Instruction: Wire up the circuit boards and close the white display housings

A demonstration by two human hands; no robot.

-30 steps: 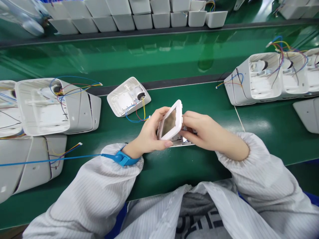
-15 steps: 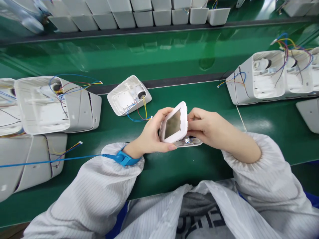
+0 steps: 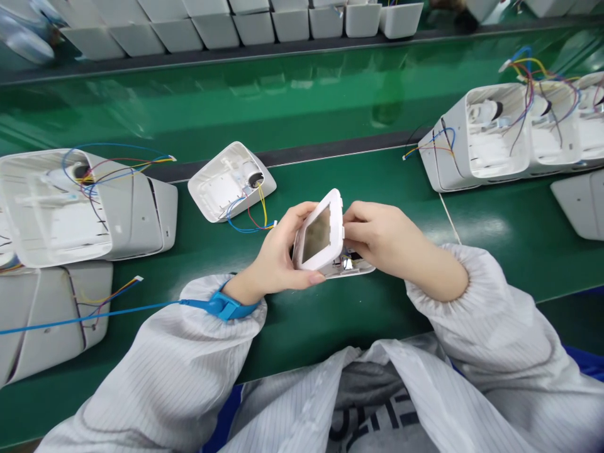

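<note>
My left hand (image 3: 276, 261) is wrapped round a white plastic cover with a grey display screen (image 3: 316, 235), thumb along its lower edge. The cover is tilted up over a shallow white shell (image 3: 362, 270) with electronic parts inside. My right hand (image 3: 394, 240) is closed, its fingertips reaching behind the cover's right edge, over the shell. What those fingertips pinch is hidden. Just beyond my left hand lies a white housing (image 3: 217, 192) with a black-ended cylinder and coloured wires (image 3: 262, 204) ending in a white connector.
White housings with loose wires stand at the left (image 3: 125, 214) and at the right (image 3: 453, 154). White boxes (image 3: 255, 30) line a raised ledge at the back. A blue strap (image 3: 226, 305) on my left wrist trails a cord (image 3: 117, 313) leftwards across the green bench (image 3: 330, 333).
The view has shifted slightly, so most things appear further left. My left hand still holds the tilted cover, and my right fingers stay behind its edge with only slight movement.
</note>
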